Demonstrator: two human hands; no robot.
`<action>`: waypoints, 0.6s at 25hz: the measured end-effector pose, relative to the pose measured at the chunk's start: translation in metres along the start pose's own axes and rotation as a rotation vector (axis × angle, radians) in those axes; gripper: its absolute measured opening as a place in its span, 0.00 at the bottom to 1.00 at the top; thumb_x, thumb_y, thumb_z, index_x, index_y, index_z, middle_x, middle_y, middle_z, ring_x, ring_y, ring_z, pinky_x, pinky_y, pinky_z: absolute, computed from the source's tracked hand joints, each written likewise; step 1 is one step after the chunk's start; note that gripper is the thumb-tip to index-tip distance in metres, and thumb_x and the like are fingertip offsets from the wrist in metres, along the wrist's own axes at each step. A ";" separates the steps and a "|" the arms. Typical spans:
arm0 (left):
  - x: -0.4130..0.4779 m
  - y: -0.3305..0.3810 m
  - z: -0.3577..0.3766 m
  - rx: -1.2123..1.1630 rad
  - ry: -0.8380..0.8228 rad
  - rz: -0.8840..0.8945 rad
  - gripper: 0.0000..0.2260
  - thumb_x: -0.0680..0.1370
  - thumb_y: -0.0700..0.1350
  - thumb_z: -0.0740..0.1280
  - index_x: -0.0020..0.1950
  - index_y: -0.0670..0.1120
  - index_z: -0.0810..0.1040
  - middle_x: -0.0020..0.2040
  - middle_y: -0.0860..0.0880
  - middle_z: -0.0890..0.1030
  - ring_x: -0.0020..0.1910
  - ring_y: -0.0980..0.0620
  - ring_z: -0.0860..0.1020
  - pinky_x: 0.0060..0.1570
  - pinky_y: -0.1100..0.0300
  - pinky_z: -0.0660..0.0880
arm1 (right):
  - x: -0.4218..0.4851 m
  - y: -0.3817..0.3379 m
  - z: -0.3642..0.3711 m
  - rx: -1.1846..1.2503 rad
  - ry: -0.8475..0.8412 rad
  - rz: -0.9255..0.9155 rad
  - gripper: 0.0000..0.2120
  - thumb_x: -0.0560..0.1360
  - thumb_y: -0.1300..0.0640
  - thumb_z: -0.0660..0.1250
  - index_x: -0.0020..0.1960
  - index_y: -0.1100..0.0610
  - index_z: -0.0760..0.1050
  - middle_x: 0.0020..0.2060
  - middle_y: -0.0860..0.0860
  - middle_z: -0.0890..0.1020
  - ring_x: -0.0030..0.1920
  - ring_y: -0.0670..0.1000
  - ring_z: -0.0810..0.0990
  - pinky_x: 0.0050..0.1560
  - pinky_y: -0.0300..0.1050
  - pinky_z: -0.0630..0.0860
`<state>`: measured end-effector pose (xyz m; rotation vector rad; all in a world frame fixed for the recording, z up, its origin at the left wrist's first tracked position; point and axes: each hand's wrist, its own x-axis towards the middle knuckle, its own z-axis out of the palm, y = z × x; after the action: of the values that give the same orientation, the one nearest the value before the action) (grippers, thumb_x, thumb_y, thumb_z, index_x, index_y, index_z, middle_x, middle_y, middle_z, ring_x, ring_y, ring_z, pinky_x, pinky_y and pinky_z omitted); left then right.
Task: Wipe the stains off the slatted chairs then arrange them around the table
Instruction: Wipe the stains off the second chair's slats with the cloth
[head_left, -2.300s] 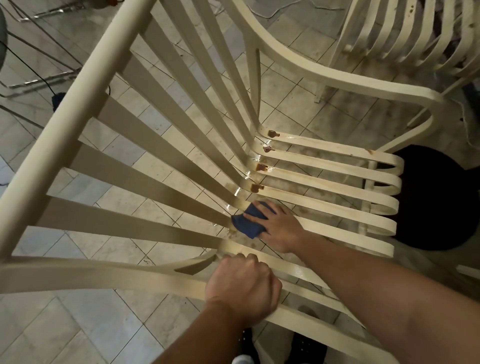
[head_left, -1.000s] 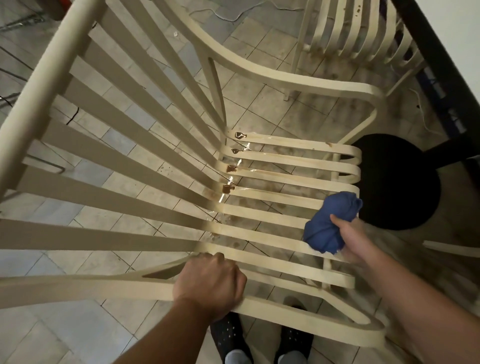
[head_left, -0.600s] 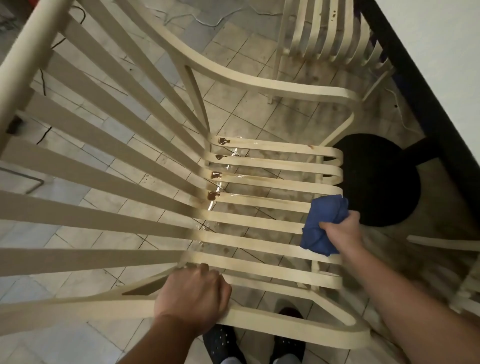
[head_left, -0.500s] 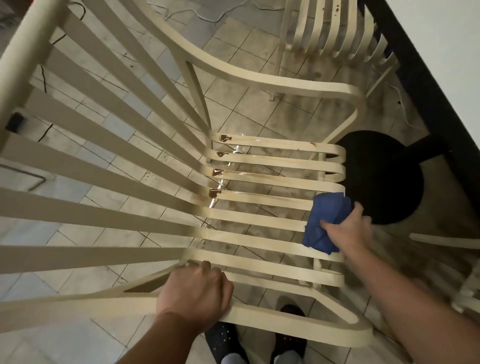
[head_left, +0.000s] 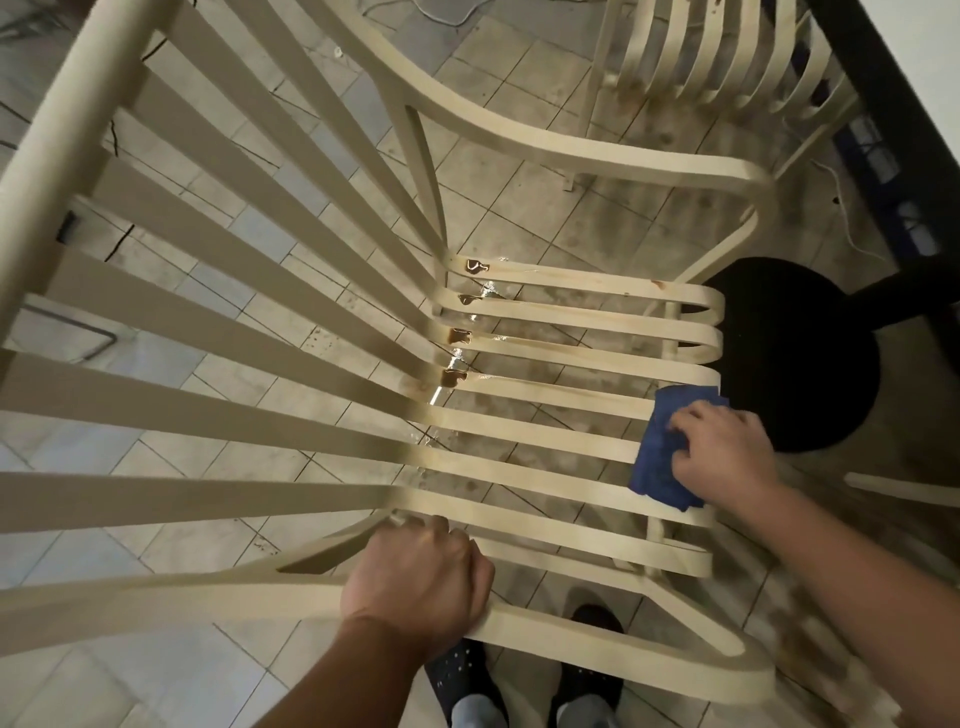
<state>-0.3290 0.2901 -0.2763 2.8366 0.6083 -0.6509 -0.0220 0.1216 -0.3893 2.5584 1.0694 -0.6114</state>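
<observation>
The cream slatted chair (head_left: 571, 149) stood upright, with brown stains (head_left: 458, 336) pooled where seat met back, well apart from the right fingers (head_left: 691, 421). Under them, a blue cloth (head_left: 654, 457) lay on the front slat ends. A second stained chair (head_left: 717, 57) stood beyond.

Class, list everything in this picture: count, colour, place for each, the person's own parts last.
slatted chair: one, cream, centre
second chair: one, cream, top right
stain pools: four, brown, seat's back edge
cloth: one, blue, seat's front slats
round base: one, black, right of chair
tiled floor: one, grey-beige, beneath
feet: two, dark footwear, bottom centre
left hand: one, grips near armrest
right hand: one, holds cloth on slats
</observation>
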 end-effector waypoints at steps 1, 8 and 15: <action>0.000 0.000 -0.001 -0.007 -0.014 -0.002 0.19 0.74 0.54 0.60 0.24 0.48 0.72 0.25 0.48 0.72 0.20 0.48 0.70 0.24 0.59 0.61 | 0.001 0.002 -0.005 0.032 0.013 0.032 0.10 0.79 0.50 0.63 0.59 0.48 0.77 0.52 0.48 0.79 0.51 0.50 0.78 0.60 0.50 0.74; 0.000 0.001 -0.007 -0.032 -0.106 -0.006 0.20 0.76 0.55 0.57 0.28 0.47 0.76 0.29 0.47 0.77 0.25 0.46 0.74 0.26 0.57 0.68 | 0.002 0.003 0.044 0.041 0.155 -0.031 0.30 0.84 0.42 0.51 0.81 0.56 0.59 0.78 0.56 0.65 0.77 0.59 0.64 0.76 0.59 0.62; -0.004 0.002 -0.012 -0.012 -0.070 -0.016 0.23 0.83 0.56 0.48 0.49 0.48 0.80 0.50 0.45 0.81 0.46 0.43 0.79 0.41 0.53 0.67 | 0.005 -0.037 0.064 0.099 0.135 -0.059 0.33 0.84 0.43 0.40 0.83 0.61 0.47 0.82 0.59 0.52 0.82 0.60 0.49 0.80 0.64 0.51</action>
<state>-0.3272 0.2899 -0.2638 2.7873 0.6222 -0.7435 -0.0629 0.1219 -0.4513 2.6943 1.1907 -0.5248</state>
